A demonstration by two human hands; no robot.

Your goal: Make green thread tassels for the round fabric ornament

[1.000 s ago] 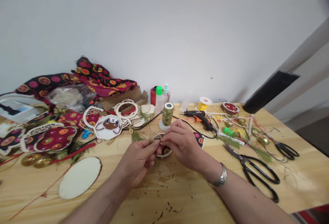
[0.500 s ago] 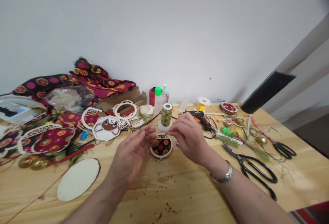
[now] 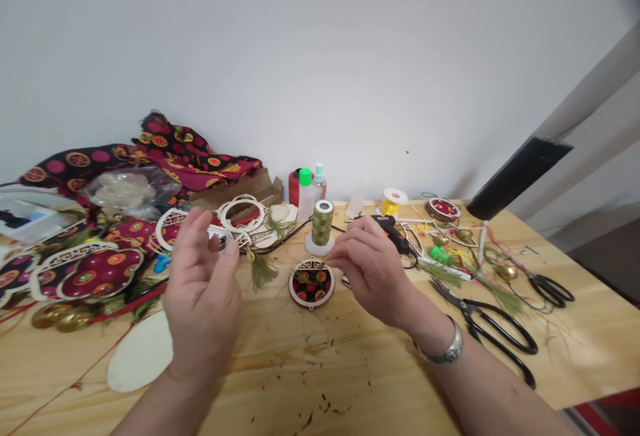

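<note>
My right hand (image 3: pixel 373 273) is closed in a pinch on what looks like a thin olive thread, just above the right edge of a round ornament (image 3: pixel 313 286). That ornament lies flat on the table, with a pale wooden rim, fretwork at its top and dark flowered fabric inside. Behind it a spool of olive thread (image 3: pixel 323 225) stands upright. To the left, my left hand (image 3: pixel 203 296) is raised above the table, thumb and fingers apart, with nothing visible in it. It covers part of a white oval piece (image 3: pixel 140 353) and a painted animal plaque.
On the left are patterned cloth (image 3: pixel 195 153), wooden frames (image 3: pixel 243 215) and gold bells (image 3: pixel 75 318). A green-capped bottle (image 3: pixel 305 196) stands by the wall. At right lie large black scissors (image 3: pixel 487 313), smaller scissors (image 3: pixel 553 289), a glue gun (image 3: pixel 387 229) and a yellow spool (image 3: pixel 391 204).
My left hand has moved left and up, away from the ornament, uncovering its left side and a green tassel. My right hand keeps its pinch in nearly the same place.
</note>
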